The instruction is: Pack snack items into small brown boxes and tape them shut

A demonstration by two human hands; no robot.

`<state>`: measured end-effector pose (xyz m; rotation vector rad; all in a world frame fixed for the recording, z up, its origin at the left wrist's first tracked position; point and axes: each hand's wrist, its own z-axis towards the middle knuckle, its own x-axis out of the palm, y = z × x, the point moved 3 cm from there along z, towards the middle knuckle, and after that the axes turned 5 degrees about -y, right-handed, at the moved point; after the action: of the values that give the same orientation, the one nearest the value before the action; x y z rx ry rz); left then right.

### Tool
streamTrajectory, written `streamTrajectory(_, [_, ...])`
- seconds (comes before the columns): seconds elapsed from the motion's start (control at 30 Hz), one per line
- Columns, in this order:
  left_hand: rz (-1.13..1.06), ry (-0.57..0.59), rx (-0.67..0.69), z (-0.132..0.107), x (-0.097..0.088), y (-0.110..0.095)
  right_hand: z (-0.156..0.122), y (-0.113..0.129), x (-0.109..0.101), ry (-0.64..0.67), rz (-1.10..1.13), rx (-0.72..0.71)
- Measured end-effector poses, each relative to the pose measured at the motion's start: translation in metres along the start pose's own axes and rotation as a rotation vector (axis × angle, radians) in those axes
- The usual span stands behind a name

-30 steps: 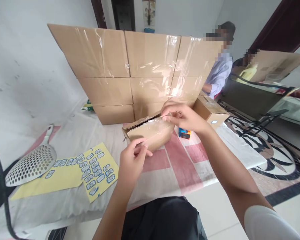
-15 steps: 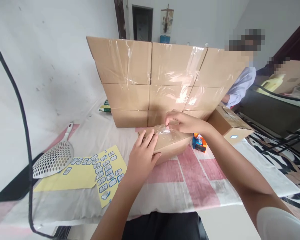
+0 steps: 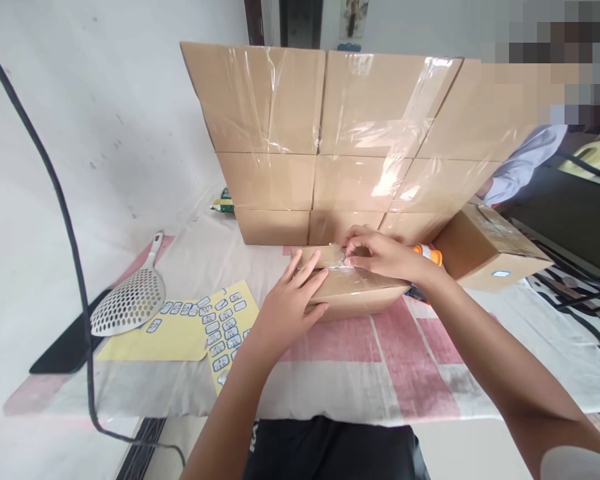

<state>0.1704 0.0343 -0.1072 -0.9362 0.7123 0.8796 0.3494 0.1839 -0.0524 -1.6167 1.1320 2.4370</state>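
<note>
A small cardboard box (image 3: pixel 363 303) lies on the table in front of me. Clear tape runs over its top, and the far top flap (image 3: pixel 307 256) looks slightly tilted up at the seam. My left hand (image 3: pixel 293 303) rests on the box's left end, fingers spread and flat, holding nothing. At the seam, the thumb and fingertips of my right hand (image 3: pixel 383 255) are pinched on the clear tape (image 3: pixel 341 256). Directly behind stands a tall panel of stacked, taped cardboard boxes (image 3: pixel 360 110). An orange-and-blue item (image 3: pixel 430 255) is partly hidden behind my right forearm.
To the left lie yellow label sheets (image 3: pixel 155 343), a white perforated skimmer (image 3: pixel 133 300) and a black flat object (image 3: pixel 63 353). A black cable (image 3: pixel 65 200) hangs at left. Another box (image 3: pixel 497 250) is at right; beyond it shows a person's sleeve (image 3: pixel 525 167).
The view has shifted, so the scene sits further right. The box's far top flap now tilts up at the taped seam, while my right fingers stay pinched there. My left hand stays on the box.
</note>
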Motion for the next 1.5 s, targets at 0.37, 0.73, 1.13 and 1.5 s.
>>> streamTrajectory(0.37, [-0.07, 0.049, -0.05, -0.002, -0.001, -0.001, 0.006, -0.008, -0.005, -0.095, -0.447, 0.431])
streamTrajectory(0.73, [0.031, -0.007, -0.033, 0.001, -0.006, -0.004, -0.007, -0.009, -0.001, -0.19, -0.094, 0.102])
streamTrajectory(1.13, [0.081, -0.001, 0.0, 0.09, -0.007, -0.03, -0.008, -0.016, 0.0, -0.219, -0.119, 0.161])
streamTrajectory(1.5, [0.342, -0.292, 0.131, 0.076, -0.012, -0.046, -0.006, -0.023, -0.006, -0.18, 0.007, 0.283])
